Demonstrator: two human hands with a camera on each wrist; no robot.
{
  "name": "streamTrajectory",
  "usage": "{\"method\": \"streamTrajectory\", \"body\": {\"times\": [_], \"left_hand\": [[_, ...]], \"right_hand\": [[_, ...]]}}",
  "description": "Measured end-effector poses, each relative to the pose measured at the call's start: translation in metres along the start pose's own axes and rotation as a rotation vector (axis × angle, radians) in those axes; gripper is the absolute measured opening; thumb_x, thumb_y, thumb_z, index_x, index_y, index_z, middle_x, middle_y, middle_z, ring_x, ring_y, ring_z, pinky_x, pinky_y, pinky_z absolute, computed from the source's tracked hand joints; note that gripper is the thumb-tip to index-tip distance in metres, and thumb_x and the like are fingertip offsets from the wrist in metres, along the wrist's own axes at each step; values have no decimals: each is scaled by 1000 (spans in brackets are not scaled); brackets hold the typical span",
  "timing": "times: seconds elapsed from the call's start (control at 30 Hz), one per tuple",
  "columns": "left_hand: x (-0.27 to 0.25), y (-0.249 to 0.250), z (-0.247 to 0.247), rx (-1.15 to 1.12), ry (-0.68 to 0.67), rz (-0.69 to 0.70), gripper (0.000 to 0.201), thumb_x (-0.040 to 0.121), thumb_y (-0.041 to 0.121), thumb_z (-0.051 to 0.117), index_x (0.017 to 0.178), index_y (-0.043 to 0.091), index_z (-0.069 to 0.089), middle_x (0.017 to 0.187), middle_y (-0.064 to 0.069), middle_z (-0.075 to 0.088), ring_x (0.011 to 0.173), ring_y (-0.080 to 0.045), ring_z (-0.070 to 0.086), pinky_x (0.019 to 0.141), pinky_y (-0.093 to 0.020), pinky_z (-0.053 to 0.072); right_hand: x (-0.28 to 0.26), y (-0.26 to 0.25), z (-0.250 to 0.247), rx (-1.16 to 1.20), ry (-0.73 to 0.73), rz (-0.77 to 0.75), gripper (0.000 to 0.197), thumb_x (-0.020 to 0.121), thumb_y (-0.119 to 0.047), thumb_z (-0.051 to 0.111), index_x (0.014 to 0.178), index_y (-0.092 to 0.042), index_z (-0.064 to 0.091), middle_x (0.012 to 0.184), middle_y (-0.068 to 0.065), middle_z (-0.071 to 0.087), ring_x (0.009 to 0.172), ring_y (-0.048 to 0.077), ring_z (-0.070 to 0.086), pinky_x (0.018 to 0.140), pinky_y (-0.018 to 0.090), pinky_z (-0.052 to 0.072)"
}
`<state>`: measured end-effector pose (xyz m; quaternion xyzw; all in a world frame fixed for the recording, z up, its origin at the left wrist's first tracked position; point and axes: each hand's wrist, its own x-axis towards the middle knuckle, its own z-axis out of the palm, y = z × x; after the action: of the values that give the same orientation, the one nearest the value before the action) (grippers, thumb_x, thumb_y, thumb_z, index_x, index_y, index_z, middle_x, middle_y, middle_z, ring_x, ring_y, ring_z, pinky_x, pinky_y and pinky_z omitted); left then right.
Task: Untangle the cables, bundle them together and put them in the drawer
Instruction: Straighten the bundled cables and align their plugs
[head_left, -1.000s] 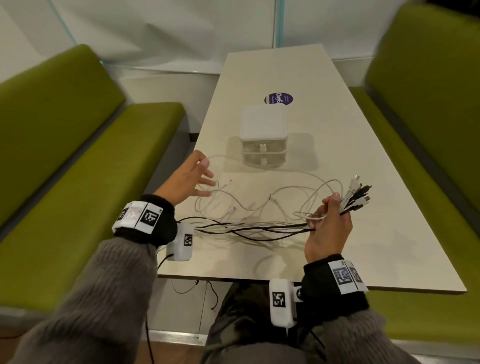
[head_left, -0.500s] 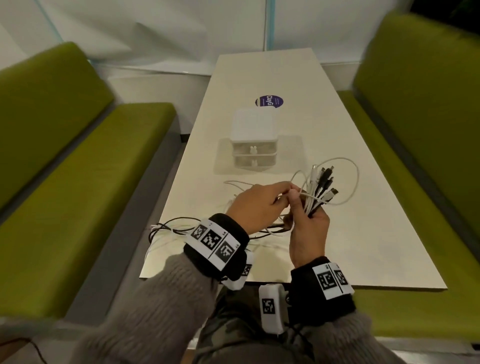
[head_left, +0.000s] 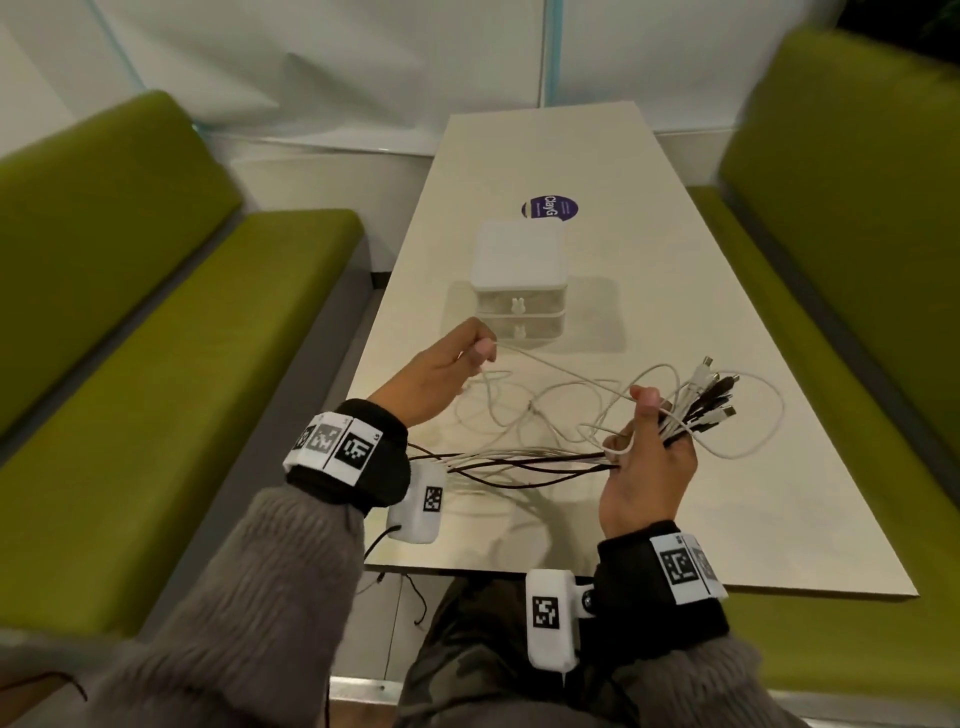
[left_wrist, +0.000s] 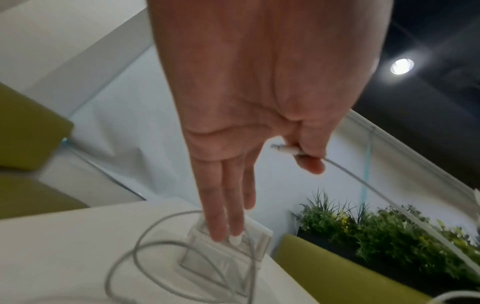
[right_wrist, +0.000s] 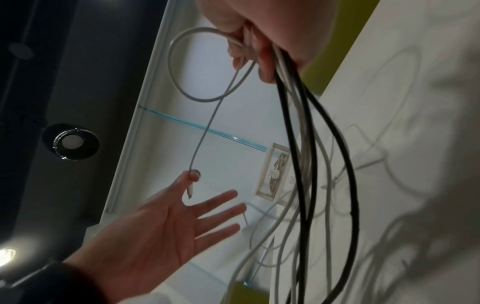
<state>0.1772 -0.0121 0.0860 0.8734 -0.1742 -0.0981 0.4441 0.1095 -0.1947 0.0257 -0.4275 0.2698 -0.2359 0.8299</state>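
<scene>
Head view: right hand (head_left: 644, 467) fists the cables (head_left: 519, 460) just behind the plugs, over the table (head_left: 675, 291); white drawer box (head_left: 519, 283) beyond, shut. Left wrist: left hand (left_wrist: 259, 123) pinches one thin white cable's plug end (left_wrist: 285, 149), other fingers straight. Right wrist: smooth round cords, black and white, hang limp. Light, floppy, likely slippery; best gripped near plugs.

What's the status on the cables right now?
Left hand pinches one white cable end. Right hand grips the cable bundle. Drawer unit shut.
</scene>
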Motion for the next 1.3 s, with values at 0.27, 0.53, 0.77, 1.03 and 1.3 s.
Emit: {"method": "streamTrajectory", "body": {"times": [0.27,0.53,0.77,1.03,1.3], "left_hand": [[11,30,-7,-167,245,198,17,99,20,42,87,24,52,89,0,64,82,-6,60,75,-28,51],[-78,-59,-108,-536,1137,-50,27,96,21,39,72,25,51,44,13,38,39,-2,34,40,-14,36],[-129,-160,-131,-588,1306,-630,15,97,25,36,104,23,49,65,13,66,41,2,54,40,-15,42],[-82,-25,6,300,976,-280,74,87,45,54,146,15,22,155,-14,12,144,-30,3,115,-34,-2],[-61,5,87,413,198,204,40,90,54,24,91,30,56,85,13,60,89,-2,48,114,-52,13]], "right_hand": [[4,-4,0,33,-92,23,9,85,-28,67,84,-21,61,65,-8,52,46,8,41,46,20,36],[7,0,-5,0,-77,53,45,70,-55,64,88,-14,63,51,-10,42,43,4,35,42,17,31],[3,-3,-4,-14,-188,82,26,100,-25,46,82,-13,59,52,-6,40,44,7,29,42,18,28],[-9,-6,1,-58,-343,42,25,92,-33,50,84,-12,61,53,-6,40,43,6,30,42,17,28],[-9,-10,-4,-15,-326,34,24,99,-22,49,86,-13,66,65,-5,48,45,7,31,42,19,26]]}}
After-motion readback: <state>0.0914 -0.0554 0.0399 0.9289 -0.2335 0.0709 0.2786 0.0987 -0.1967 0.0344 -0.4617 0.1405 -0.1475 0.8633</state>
